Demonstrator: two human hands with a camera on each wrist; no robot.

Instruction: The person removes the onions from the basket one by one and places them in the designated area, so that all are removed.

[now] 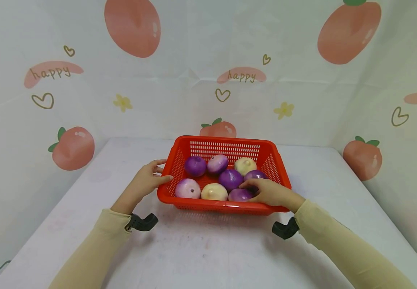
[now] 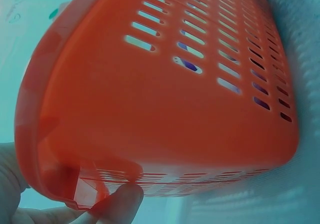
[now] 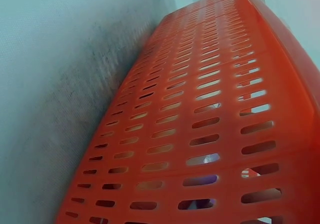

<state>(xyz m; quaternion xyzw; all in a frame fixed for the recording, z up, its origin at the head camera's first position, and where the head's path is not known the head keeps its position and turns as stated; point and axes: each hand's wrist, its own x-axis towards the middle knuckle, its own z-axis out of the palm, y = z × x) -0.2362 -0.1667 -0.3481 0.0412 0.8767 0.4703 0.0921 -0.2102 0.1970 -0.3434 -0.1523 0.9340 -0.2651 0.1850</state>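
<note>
Left: the left hand (image 1: 145, 178) grips the rim of the red basket (image 1: 226, 139), thumb over the edge and fingers outside, apparently steadying it on the table (image 1: 201, 253). Centre: eight onions lie within, among them a pale onion (image 1: 188, 188) at front left, a cream onion (image 1: 213, 192) beside it, and the front purple onion (image 1: 238, 195) farther right. Right: the right hand (image 1: 271, 192) reaches over the front rim, thumb and fingers curled about that purple onion; how firmly they pinch cannot be told. The step appears to be grasping or settling this onion; a lift would call for a secure pinch, clear of neighbouring onions.
</note>
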